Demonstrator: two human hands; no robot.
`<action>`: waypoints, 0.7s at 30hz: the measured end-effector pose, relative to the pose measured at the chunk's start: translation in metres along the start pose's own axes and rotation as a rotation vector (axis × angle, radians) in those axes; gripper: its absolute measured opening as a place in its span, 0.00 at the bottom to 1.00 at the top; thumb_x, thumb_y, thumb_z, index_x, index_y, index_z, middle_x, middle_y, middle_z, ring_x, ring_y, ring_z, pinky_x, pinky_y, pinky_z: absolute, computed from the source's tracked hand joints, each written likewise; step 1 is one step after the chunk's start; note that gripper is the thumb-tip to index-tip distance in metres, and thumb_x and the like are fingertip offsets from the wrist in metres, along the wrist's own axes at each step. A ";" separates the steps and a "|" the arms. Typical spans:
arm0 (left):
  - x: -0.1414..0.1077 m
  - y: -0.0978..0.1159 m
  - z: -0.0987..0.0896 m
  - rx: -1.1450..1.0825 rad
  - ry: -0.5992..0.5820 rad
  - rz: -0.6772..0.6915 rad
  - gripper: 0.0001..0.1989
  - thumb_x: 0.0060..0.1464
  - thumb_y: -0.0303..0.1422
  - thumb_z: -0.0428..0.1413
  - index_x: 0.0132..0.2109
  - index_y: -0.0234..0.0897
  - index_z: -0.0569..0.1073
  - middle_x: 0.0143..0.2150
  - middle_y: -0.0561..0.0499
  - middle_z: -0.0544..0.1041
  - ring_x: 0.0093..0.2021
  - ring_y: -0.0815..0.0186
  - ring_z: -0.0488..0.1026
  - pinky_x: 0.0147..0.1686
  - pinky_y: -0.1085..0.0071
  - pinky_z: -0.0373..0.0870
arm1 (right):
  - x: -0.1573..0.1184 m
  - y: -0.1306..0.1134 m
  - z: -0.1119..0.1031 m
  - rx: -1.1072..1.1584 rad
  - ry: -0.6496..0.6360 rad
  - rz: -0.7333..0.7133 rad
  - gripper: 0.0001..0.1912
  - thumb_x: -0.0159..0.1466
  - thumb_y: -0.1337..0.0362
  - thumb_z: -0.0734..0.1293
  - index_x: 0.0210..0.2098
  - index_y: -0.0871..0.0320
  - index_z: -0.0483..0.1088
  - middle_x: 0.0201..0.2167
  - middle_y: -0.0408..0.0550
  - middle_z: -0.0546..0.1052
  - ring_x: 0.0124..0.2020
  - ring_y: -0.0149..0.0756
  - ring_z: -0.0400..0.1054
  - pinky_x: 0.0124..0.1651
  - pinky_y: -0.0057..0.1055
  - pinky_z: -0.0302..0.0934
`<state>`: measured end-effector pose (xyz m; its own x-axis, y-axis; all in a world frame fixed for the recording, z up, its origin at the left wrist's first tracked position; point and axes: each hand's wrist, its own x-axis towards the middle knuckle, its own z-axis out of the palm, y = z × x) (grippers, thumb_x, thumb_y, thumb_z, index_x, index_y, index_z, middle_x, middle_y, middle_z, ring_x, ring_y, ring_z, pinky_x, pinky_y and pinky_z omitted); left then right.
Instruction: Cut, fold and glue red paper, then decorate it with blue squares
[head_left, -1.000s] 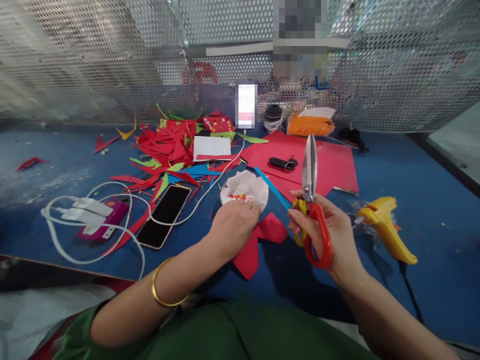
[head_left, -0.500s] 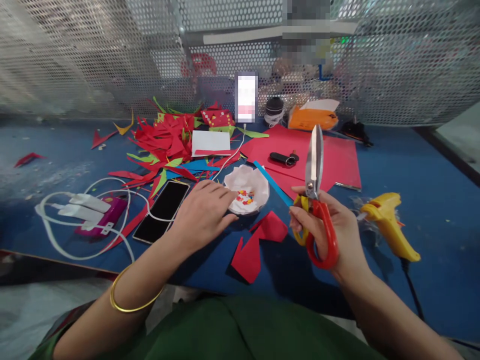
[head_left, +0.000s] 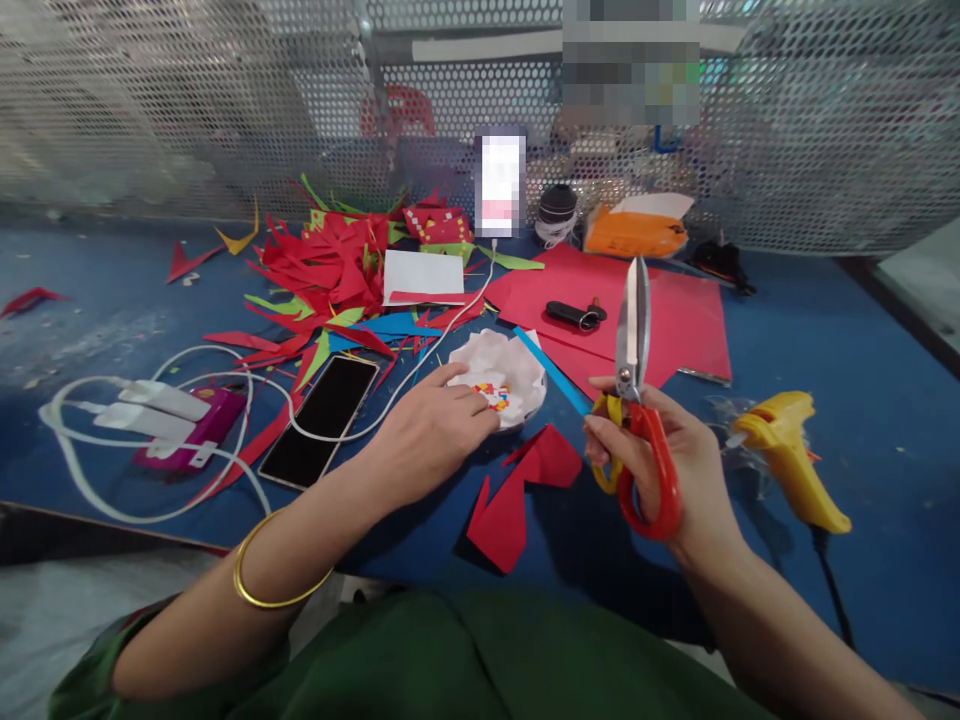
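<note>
My left hand reaches over the left rim of a white paper-lined bowl, palm down with the fingers apart and no object visible in them. Inside the bowl lie several small red, yellow and white paper bits. My right hand is wrapped round a pair of scissors with red and yellow handles, blades pointing up. A blue paper strip is pinched between the thumb and fingers of that same hand. Close in front of the bowl rests a folded red paper piece.
A black phone and a purple power bank with white cables lie left. Behind are red and green paper scraps, red sheets, a black key fob and a thread spool. Right lies a yellow glue gun.
My left hand has moved right, further over the bowl's rim. My right hand still holds the scissors and blue strip in nearly the same spot. The view has shifted slightly.
</note>
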<state>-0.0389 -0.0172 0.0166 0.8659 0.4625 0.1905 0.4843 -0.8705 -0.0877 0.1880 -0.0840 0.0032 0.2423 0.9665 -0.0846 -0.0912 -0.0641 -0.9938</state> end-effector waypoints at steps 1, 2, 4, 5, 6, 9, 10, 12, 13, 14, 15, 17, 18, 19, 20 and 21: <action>0.001 0.000 -0.001 -0.008 -0.009 -0.007 0.10 0.64 0.25 0.50 0.40 0.35 0.76 0.35 0.50 0.80 0.38 0.62 0.77 0.61 0.54 0.64 | 0.000 0.000 0.000 -0.002 0.001 -0.001 0.18 0.55 0.61 0.75 0.45 0.54 0.74 0.24 0.37 0.70 0.21 0.28 0.66 0.23 0.27 0.63; 0.002 -0.001 -0.001 -0.012 -0.023 -0.016 0.09 0.63 0.26 0.51 0.41 0.35 0.77 0.37 0.48 0.80 0.39 0.61 0.77 0.59 0.55 0.65 | 0.000 0.000 0.000 -0.003 0.001 0.000 0.18 0.55 0.61 0.75 0.45 0.54 0.74 0.25 0.37 0.70 0.21 0.28 0.66 0.23 0.27 0.64; 0.003 -0.002 0.001 -0.012 -0.057 -0.027 0.07 0.63 0.28 0.53 0.40 0.35 0.77 0.39 0.47 0.81 0.40 0.60 0.77 0.56 0.56 0.67 | 0.000 0.000 0.000 -0.003 0.001 0.003 0.18 0.56 0.61 0.75 0.45 0.54 0.74 0.25 0.37 0.71 0.21 0.28 0.67 0.23 0.27 0.64; 0.003 -0.002 0.002 -0.010 -0.068 -0.024 0.08 0.63 0.29 0.53 0.39 0.35 0.77 0.38 0.47 0.81 0.40 0.60 0.77 0.56 0.56 0.68 | 0.000 0.000 0.000 -0.003 0.000 0.004 0.18 0.55 0.61 0.75 0.45 0.54 0.74 0.25 0.37 0.71 0.21 0.28 0.67 0.23 0.27 0.64; 0.002 -0.003 0.004 -0.005 -0.071 -0.017 0.09 0.64 0.29 0.53 0.37 0.36 0.77 0.37 0.47 0.81 0.39 0.60 0.77 0.56 0.57 0.67 | 0.000 0.000 0.000 -0.005 0.001 0.004 0.18 0.55 0.61 0.76 0.45 0.54 0.74 0.25 0.37 0.71 0.21 0.28 0.67 0.23 0.27 0.63; 0.001 -0.004 0.006 0.012 -0.077 0.000 0.10 0.64 0.27 0.52 0.35 0.35 0.75 0.34 0.49 0.80 0.37 0.62 0.76 0.58 0.58 0.65 | -0.001 0.001 -0.001 -0.011 0.001 0.000 0.19 0.55 0.61 0.76 0.45 0.55 0.74 0.24 0.37 0.70 0.21 0.28 0.66 0.23 0.27 0.63; 0.001 -0.004 0.005 0.010 -0.088 0.000 0.09 0.64 0.27 0.51 0.35 0.35 0.75 0.34 0.50 0.80 0.37 0.62 0.76 0.58 0.58 0.65 | -0.001 0.002 -0.001 -0.010 -0.002 0.001 0.19 0.55 0.61 0.76 0.45 0.54 0.74 0.24 0.37 0.70 0.21 0.28 0.66 0.22 0.27 0.63; 0.003 -0.004 0.002 -0.014 -0.123 -0.010 0.08 0.64 0.29 0.53 0.37 0.35 0.75 0.36 0.49 0.81 0.39 0.61 0.77 0.58 0.57 0.65 | -0.001 0.002 -0.001 -0.003 -0.010 0.003 0.19 0.55 0.61 0.76 0.46 0.54 0.73 0.24 0.37 0.70 0.21 0.28 0.65 0.22 0.27 0.62; 0.004 -0.004 -0.001 -0.030 -0.138 -0.024 0.07 0.63 0.32 0.55 0.39 0.35 0.76 0.38 0.48 0.81 0.41 0.59 0.77 0.58 0.57 0.65 | -0.001 0.002 -0.001 -0.001 -0.012 0.006 0.19 0.55 0.60 0.76 0.46 0.54 0.73 0.24 0.37 0.70 0.21 0.28 0.65 0.22 0.27 0.62; 0.006 -0.005 -0.003 -0.041 -0.141 -0.041 0.08 0.62 0.35 0.57 0.42 0.34 0.76 0.42 0.47 0.81 0.44 0.58 0.77 0.58 0.57 0.65 | -0.001 0.002 -0.001 -0.003 -0.013 0.010 0.19 0.55 0.60 0.76 0.46 0.54 0.74 0.24 0.37 0.70 0.21 0.28 0.65 0.22 0.27 0.62; 0.008 -0.005 -0.006 -0.047 -0.136 -0.059 0.13 0.59 0.38 0.60 0.45 0.33 0.76 0.46 0.45 0.81 0.48 0.55 0.76 0.58 0.57 0.65 | -0.001 0.001 -0.001 -0.007 -0.011 0.014 0.19 0.55 0.60 0.76 0.45 0.54 0.74 0.24 0.37 0.70 0.21 0.28 0.65 0.22 0.27 0.62; 0.014 -0.008 -0.008 -0.050 -0.129 -0.085 0.25 0.54 0.46 0.63 0.51 0.31 0.75 0.52 0.41 0.79 0.54 0.51 0.74 0.59 0.57 0.63 | -0.001 0.001 0.000 -0.013 -0.004 0.017 0.19 0.55 0.60 0.76 0.45 0.54 0.74 0.24 0.37 0.70 0.21 0.27 0.65 0.22 0.26 0.62; 0.016 -0.009 -0.008 -0.054 -0.138 -0.088 0.29 0.53 0.50 0.63 0.53 0.30 0.75 0.54 0.40 0.78 0.55 0.50 0.73 0.60 0.57 0.62 | -0.001 0.001 0.000 -0.015 -0.001 0.016 0.19 0.55 0.60 0.76 0.45 0.54 0.74 0.24 0.37 0.69 0.21 0.27 0.65 0.23 0.27 0.63; 0.019 -0.010 -0.007 -0.060 -0.157 -0.085 0.33 0.52 0.53 0.62 0.53 0.29 0.75 0.54 0.39 0.78 0.56 0.50 0.73 0.61 0.56 0.61 | 0.000 0.001 0.000 -0.017 -0.001 0.011 0.19 0.55 0.60 0.76 0.45 0.54 0.74 0.24 0.36 0.69 0.21 0.27 0.66 0.23 0.27 0.64; 0.021 -0.012 -0.005 -0.066 -0.184 -0.078 0.35 0.52 0.56 0.60 0.53 0.29 0.75 0.54 0.38 0.78 0.56 0.49 0.73 0.62 0.56 0.60 | 0.000 0.002 0.000 -0.019 -0.003 0.002 0.19 0.55 0.60 0.76 0.45 0.54 0.74 0.24 0.36 0.69 0.21 0.27 0.66 0.23 0.27 0.64; 0.023 -0.013 -0.003 -0.072 -0.209 -0.070 0.37 0.52 0.59 0.58 0.53 0.28 0.75 0.54 0.38 0.78 0.57 0.49 0.72 0.62 0.55 0.59 | 0.001 0.002 -0.001 -0.024 -0.006 -0.006 0.19 0.55 0.60 0.76 0.45 0.54 0.74 0.24 0.36 0.70 0.21 0.27 0.66 0.24 0.27 0.64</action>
<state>-0.0251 0.0043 0.0247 0.8410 0.5409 -0.0137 0.5408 -0.8411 -0.0100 0.1885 -0.0836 0.0010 0.2371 0.9684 -0.0780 -0.0669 -0.0638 -0.9957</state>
